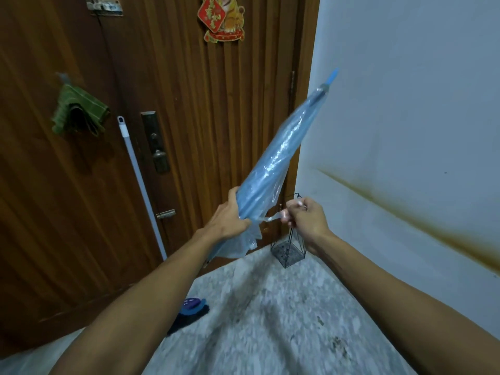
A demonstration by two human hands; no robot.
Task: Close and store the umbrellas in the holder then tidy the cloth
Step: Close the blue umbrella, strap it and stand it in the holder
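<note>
Cloth [78, 115] hangs on door untouched; left hand [230, 217] grips furled umbrella [273, 163] tip-up, right hand [303, 212] pinches its strap [270, 218] — closing step, next wrap and fasten, then drop into holder [289, 250] in corner.

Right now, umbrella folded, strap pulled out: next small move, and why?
Probably wrap the pale strap, pinched by the right hand, around the translucent blue folded umbrella. The left hand grips its loose canopy, and the black wire holder waits below.

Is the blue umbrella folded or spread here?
Folded: the umbrella canopy is gathered along the shaft, left hand gripping it, right hand pulling its strap.
</note>
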